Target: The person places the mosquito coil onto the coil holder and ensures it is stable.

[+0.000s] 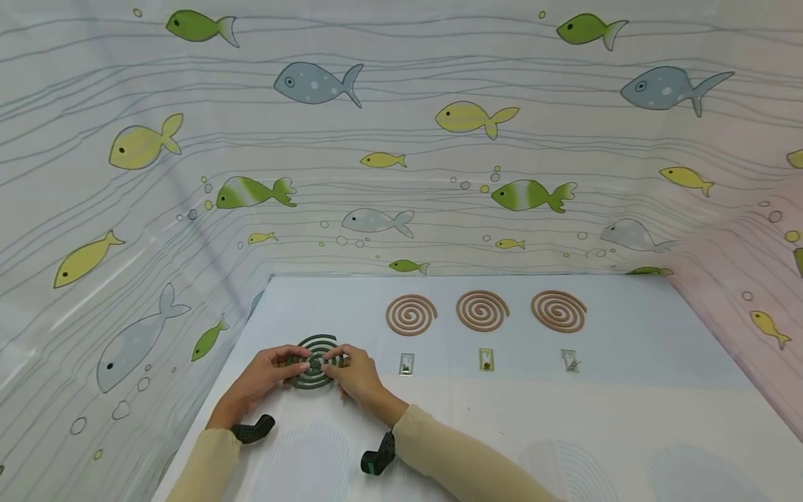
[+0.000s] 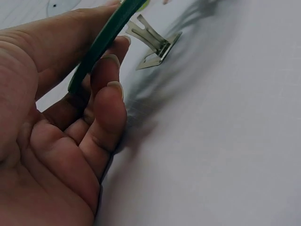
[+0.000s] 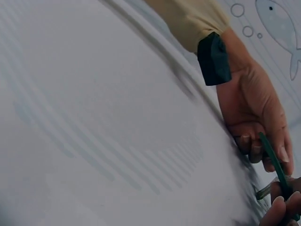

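Note:
A dark green spiral coil (image 1: 315, 362) is held just above the white table, near its left side. My left hand (image 1: 300, 364) pinches its left edge and my right hand (image 1: 334, 367) pinches the right edge near the centre. In the left wrist view the coil's edge (image 2: 101, 44) lies between thumb and fingers (image 2: 110, 94), over a small metal stand (image 2: 153, 43). The right wrist view shows the coil (image 3: 275, 162) edge-on between the left hand (image 3: 256, 113) and my right fingertips (image 3: 282, 207).
Three brown spiral coils (image 1: 410, 314) (image 1: 482, 310) (image 1: 558, 310) lie in a row at the back of the table. In front of each lies a small metal stand (image 1: 406, 363) (image 1: 486, 360) (image 1: 569, 360). A fish-print curtain (image 1: 376, 139) encloses the table.

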Demonstrator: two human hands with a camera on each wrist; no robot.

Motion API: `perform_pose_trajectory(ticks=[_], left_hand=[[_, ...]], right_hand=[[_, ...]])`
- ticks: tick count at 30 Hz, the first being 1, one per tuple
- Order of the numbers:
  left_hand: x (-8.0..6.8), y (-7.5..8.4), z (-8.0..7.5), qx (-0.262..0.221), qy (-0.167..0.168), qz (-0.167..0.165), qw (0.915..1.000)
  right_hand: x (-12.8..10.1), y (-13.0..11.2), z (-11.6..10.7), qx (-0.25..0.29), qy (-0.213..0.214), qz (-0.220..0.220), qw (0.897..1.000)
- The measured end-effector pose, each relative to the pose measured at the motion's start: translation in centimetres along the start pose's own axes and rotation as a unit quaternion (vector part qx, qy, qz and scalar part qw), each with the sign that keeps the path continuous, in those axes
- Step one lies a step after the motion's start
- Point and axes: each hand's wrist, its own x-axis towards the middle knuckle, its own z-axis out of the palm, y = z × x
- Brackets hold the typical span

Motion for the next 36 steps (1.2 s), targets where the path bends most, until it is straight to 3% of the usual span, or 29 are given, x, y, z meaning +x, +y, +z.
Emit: perform_pose_trajectory(ticks=[6, 15, 27, 36], left_hand=[[-0.12, 0.36, -0.03, -0.016, 0.005, -0.004, 0.9998], [-0.16, 0.3, -0.13, -0.007, -0.008, -0.003, 0.9999], [-0.07, 0.16, -0.19, -0.024, 0.007, -0.007, 0.9997], [0.07, 0.48, -0.01, -0.018, -0.001, -0.007, 0.9998]], right_hand=[[0.16, -0.2, -0.34, 0.023, -0.003, 0.008, 1.0], [0.09, 0.29, -0.33, -0.007, -0.01, 0.006, 1.0], [0.18, 0.06, -0.29, 0.026, -0.008, 0.016, 0.999], [0.15, 0.06, -0.24, 0.012, -0.001, 0.023, 1.0]])
